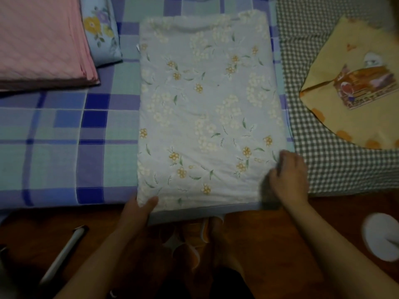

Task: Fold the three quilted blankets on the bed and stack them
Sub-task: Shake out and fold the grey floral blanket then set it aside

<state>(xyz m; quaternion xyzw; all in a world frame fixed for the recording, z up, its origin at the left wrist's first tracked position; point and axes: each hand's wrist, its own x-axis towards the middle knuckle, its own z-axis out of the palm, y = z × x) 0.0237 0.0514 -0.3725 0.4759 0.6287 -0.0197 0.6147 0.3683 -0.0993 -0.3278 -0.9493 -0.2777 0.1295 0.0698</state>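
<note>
Here the left hand [140,209] grips the near left corner of the folded floral blanket [207,108], thumb on top, while the right hand [288,178] pinches its near right corner with curled fingers. Beyond the left hand, a folded pink blanket [43,42] lies on the bed [64,134]; beyond the right hand lies a yellow blanket [354,87].

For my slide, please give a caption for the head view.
Both hands, left and right, grip a folded floral blanket beside a folded pink blanket.
</note>
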